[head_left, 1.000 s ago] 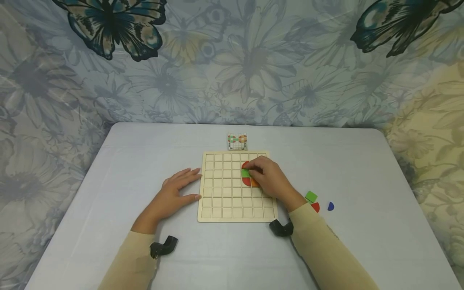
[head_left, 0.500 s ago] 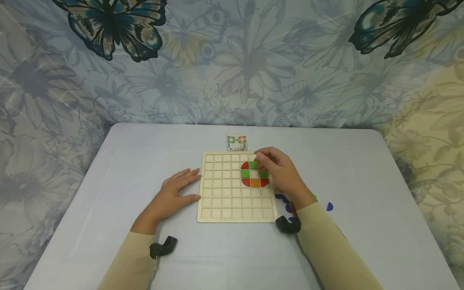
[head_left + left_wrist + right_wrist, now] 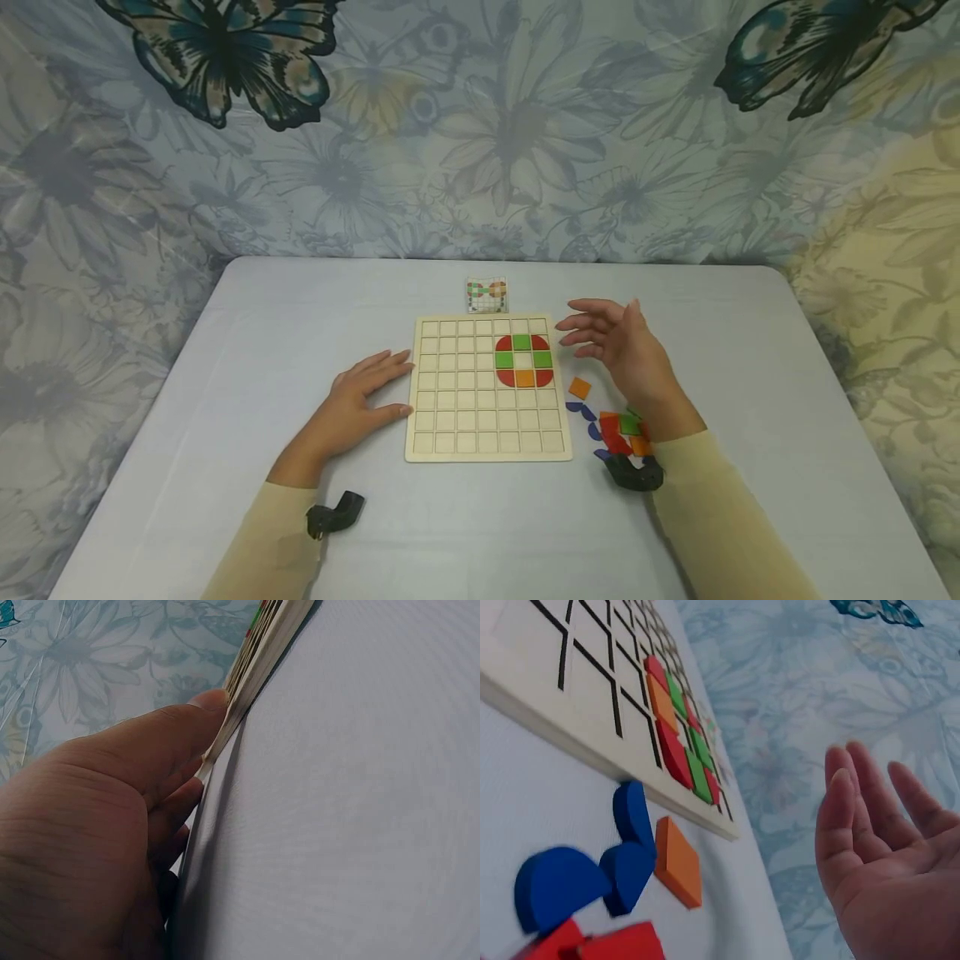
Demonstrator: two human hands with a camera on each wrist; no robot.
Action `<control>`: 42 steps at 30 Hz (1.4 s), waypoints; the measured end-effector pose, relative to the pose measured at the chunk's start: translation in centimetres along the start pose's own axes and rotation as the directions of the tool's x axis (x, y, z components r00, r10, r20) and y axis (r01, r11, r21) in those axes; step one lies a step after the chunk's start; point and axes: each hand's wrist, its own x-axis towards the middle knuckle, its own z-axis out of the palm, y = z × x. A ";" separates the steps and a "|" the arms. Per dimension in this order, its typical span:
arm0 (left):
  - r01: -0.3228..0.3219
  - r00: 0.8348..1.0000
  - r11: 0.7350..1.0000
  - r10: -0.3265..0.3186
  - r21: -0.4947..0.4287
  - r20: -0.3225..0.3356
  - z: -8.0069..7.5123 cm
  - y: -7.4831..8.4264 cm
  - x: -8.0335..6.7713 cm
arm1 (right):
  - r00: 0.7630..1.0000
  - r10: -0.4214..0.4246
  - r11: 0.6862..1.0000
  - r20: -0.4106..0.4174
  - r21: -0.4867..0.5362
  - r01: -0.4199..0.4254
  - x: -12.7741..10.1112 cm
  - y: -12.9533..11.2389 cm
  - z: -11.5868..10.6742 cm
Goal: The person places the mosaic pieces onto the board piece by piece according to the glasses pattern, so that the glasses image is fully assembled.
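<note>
R hand (image 3: 626,346) hovers empty, fingers spread, at 3 o'clock of grid board (image 3: 457,417). L hand (image 3: 360,400) flat, bracing board's 9 o'clock edge. Ring of tiles (image 3: 524,360) seated. Loose orange square (image 3: 579,387) lies at 5 o'clock of ring: pinch by edges, lower flat into cell.

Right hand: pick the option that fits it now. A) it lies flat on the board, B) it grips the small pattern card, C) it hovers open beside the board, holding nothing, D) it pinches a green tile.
C: the right hand is raised off the table with fingers spread, just right of the wooden board, and nothing is in it.
</note>
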 end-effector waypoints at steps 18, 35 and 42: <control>-0.005 1.000 1.000 0.005 -0.006 0.005 0.0 0.0 0.0 | 0.998 0.063 0.995 -0.023 -0.080 -0.065 -3.5 2.8 -3.1; -0.021 1.000 1.000 0.021 0.003 -0.011 0.0 0.0 -0.1 | 0.973 0.223 0.780 -0.057 -0.588 -0.213 -3.9 4.2 -1.7; -0.005 1.000 1.000 0.005 -0.006 0.008 0.0 0.0 -0.1 | 0.983 0.181 0.749 -0.034 -0.642 -0.161 -4.0 4.3 -1.6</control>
